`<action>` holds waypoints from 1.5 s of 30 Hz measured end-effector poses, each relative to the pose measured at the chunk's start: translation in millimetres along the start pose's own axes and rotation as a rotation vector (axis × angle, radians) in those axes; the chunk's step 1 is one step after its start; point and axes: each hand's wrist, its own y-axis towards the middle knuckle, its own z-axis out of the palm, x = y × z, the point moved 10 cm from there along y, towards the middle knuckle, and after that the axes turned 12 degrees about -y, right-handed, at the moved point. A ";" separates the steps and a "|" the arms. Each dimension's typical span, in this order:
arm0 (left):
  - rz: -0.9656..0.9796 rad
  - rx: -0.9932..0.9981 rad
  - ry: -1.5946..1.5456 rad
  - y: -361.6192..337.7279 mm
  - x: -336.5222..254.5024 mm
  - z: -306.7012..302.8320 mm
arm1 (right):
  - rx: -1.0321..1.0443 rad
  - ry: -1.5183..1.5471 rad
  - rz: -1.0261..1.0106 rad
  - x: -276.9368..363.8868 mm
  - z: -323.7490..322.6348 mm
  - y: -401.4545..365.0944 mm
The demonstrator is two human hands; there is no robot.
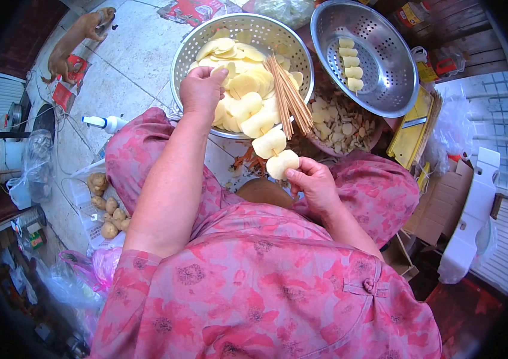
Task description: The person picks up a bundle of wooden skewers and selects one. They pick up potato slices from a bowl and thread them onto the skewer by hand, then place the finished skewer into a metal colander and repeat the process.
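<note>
- The right hand (314, 182) is pinched tight around the bottom end of a skewer (270, 143), thumb and fingertips closed on the stick just under the lowest slice.
- That skewer slants up over the person's lap towards the big colander (248, 27), with about four pale potato rounds threaded on it, one touching the next.
- The left hand (203, 90) reaches into the big colander, knuckles up and fingers curled down among the potato slices (236, 51). From here I cannot tell whether it has actually caught one.
- The big colander is heaped with those slices, and a bundle of sticks (290, 99) lies across its near rim.
- Just to the right, the second colander (385, 78) holds one finished skewer (349, 63) lying on its sloped wall.
- Tucked under both is a bowl (376, 139) full of scraps (340, 122).
- Down by the person's left knee, a white crate (83, 197) has whole potatoes (110, 218) in it.
</note>
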 end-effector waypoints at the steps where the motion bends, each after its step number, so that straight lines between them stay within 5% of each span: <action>1: 0.000 -0.001 0.000 2.1 2.2 -1.7 | -0.001 -0.016 0.003 -0.5 0.5 0.1; 12: -0.157 0.104 -0.429 -5.2 12.3 8.1 | 0.037 0.016 -0.015 2.9 9.1 2.5; 34: -0.180 0.097 -0.560 -3.8 16.6 10.4 | 0.040 0.025 -0.020 1.6 10.3 3.6; 40: -0.024 0.059 -0.343 -8.4 -0.2 6.5 | 0.036 0.017 0.002 1.6 10.0 3.0; 45: 0.213 0.226 0.017 -10.3 -6.3 23.3 | 0.020 0.022 0.001 1.4 9.5 3.2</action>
